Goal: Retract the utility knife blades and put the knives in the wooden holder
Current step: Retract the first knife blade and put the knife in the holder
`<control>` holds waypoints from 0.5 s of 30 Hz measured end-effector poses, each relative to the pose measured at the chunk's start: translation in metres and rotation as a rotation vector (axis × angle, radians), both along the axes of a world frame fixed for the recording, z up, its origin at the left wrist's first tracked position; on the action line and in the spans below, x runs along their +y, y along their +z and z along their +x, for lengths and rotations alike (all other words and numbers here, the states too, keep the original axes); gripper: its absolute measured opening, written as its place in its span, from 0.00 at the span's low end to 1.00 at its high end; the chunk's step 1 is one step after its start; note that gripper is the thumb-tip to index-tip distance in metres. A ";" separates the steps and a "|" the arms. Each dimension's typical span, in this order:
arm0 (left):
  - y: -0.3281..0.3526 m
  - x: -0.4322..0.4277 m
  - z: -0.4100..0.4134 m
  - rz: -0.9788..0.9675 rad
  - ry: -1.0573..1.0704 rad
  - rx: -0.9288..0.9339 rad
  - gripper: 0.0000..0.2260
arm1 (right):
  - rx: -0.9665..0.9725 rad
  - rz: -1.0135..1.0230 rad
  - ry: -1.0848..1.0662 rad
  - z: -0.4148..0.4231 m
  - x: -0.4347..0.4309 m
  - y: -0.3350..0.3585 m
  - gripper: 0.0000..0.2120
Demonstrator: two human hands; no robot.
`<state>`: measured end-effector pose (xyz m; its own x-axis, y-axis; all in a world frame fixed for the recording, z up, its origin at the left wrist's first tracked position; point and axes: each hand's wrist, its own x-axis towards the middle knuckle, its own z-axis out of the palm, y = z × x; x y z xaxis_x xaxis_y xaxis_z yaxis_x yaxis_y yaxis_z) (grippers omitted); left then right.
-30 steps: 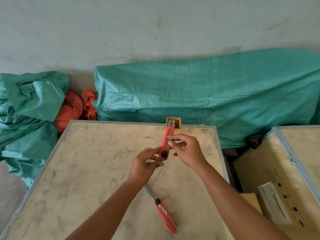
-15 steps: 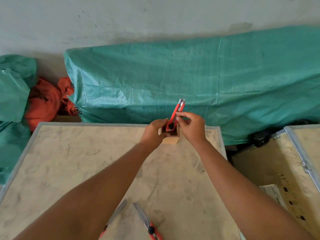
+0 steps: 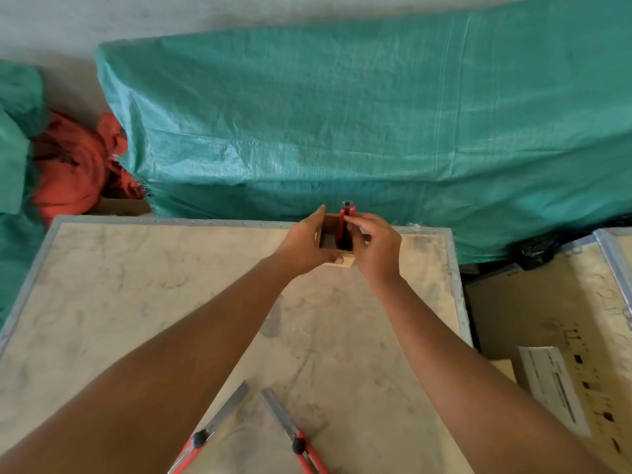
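A small square wooden holder (image 3: 327, 239) stands at the far edge of the table. My left hand (image 3: 304, 242) grips its left wall. A red utility knife (image 3: 344, 224) stands upright inside it, its lower half below the rim, and my right hand (image 3: 374, 246) pinches its upper part. Two more red utility knives lie at the near edge with long blades out: one on the left (image 3: 219, 424), one on the right (image 3: 290, 429). Their blades point away from me and their handles run out of the frame.
The table (image 3: 136, 302) is a pale board with a metal rim. A green tarp (image 3: 342, 114) covers something behind it, with orange cloth (image 3: 75, 165) at the left. A second crate with a white box (image 3: 550, 384) stands to the right across a gap.
The red knife has gone from held above the table to down inside the holder. My left hand moved from the knife to the holder's side. The view tilted down and forward.
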<state>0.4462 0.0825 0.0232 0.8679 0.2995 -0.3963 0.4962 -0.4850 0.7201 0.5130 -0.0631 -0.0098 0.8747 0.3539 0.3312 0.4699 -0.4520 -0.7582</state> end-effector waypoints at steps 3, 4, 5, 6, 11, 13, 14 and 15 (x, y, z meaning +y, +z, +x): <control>0.000 -0.002 -0.002 0.003 0.000 0.004 0.53 | 0.022 0.006 -0.016 -0.005 -0.001 -0.001 0.11; 0.002 -0.003 -0.003 -0.008 0.002 0.003 0.52 | 0.036 0.007 -0.013 -0.006 -0.003 -0.001 0.11; 0.005 -0.005 -0.003 -0.015 0.005 0.000 0.52 | 0.054 0.006 -0.010 -0.007 -0.004 0.000 0.12; 0.007 -0.006 -0.004 -0.022 0.009 0.000 0.51 | 0.082 0.007 -0.009 -0.008 -0.007 0.000 0.12; 0.020 -0.011 -0.024 0.012 0.026 -0.064 0.49 | 0.196 0.029 -0.048 -0.024 -0.029 0.010 0.12; 0.028 -0.015 -0.041 0.014 0.066 -0.087 0.45 | 0.179 0.018 -0.066 -0.041 -0.040 0.012 0.11; 0.030 -0.018 -0.053 0.012 0.090 -0.104 0.42 | 0.179 0.007 -0.064 -0.053 -0.045 0.012 0.11; 0.031 -0.023 -0.065 0.007 0.113 -0.109 0.39 | 0.191 -0.005 -0.057 -0.067 -0.050 0.013 0.10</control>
